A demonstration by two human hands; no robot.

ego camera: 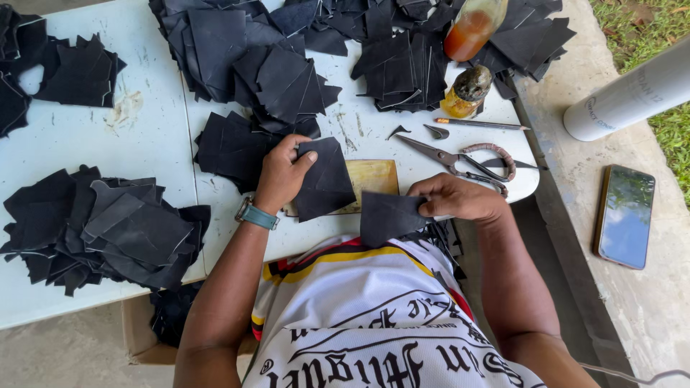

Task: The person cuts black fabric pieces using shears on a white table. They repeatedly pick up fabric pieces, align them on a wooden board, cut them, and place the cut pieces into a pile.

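Observation:
My left hand [282, 174] grips a dark flat cut piece of material [325, 179] by its left edge, holding it over a small tan board [375, 174] on the white table [86, 151]. My right hand [456, 197] pinches a second dark piece [387, 218] at its right edge, near the table's front edge above my lap. A watch sits on my left wrist.
Piles of dark cut pieces lie at the left [100, 230], far left [68, 72] and along the back [259, 65]. Scissors [460, 162], a pencil [480, 124] and two amber bottles [467, 93] lie at the right. A phone [624, 215] and a white cylinder [629, 97] rest on the concrete ledge.

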